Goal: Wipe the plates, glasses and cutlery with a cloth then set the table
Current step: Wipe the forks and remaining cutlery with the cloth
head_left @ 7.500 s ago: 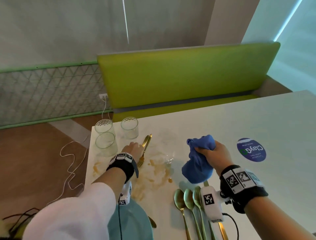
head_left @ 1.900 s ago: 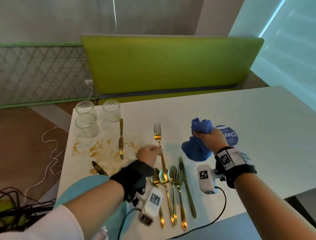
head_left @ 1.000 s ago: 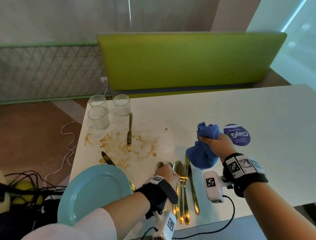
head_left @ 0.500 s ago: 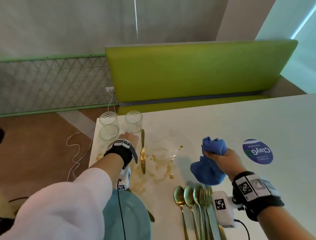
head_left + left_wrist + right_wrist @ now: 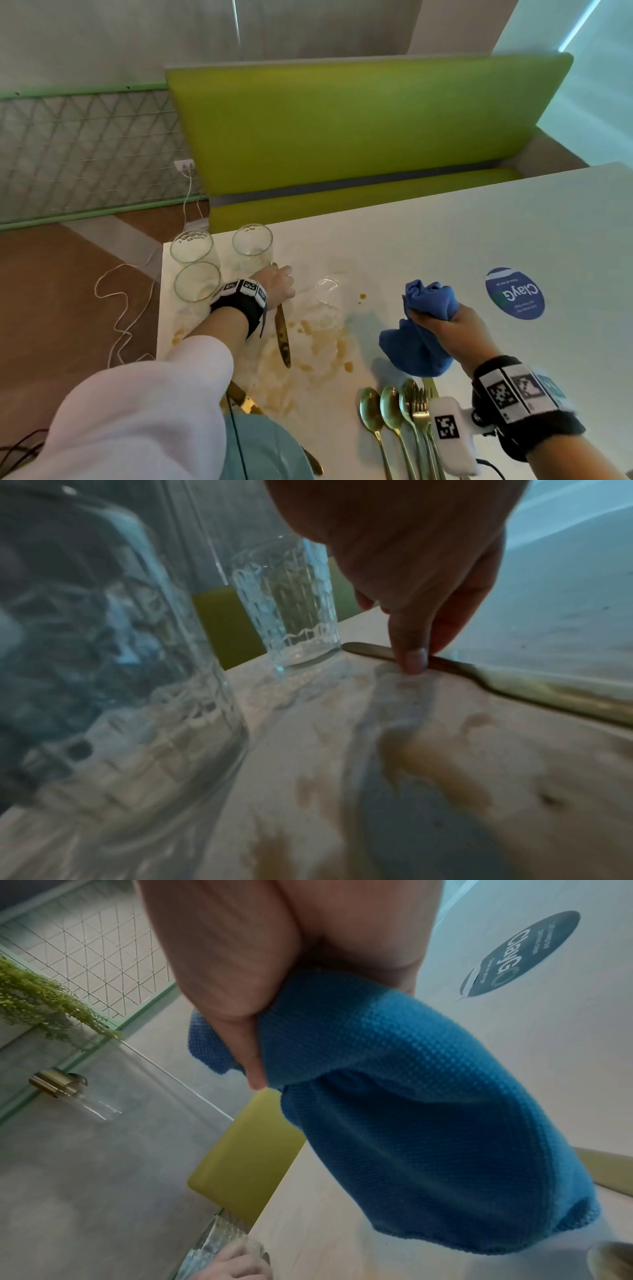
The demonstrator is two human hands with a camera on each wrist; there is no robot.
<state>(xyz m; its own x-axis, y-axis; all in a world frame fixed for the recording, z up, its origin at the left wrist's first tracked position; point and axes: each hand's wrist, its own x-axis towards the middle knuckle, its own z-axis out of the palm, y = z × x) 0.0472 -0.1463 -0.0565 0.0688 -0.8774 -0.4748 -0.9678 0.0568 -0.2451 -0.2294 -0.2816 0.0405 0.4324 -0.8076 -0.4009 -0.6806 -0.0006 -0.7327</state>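
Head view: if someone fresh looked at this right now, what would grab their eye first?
Probably the bunched blue cloth gripped in the right hand, held above the table near the row of gold spoons. Next, the brown smears across the table's left part, where the left hand pinches the handle of a gold knife beside three glasses.

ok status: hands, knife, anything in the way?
Left hand fingertips on gold knife, knife flat on stained table. Right hand grips blue cloth, clear of surface. Glass right beside knife handle.
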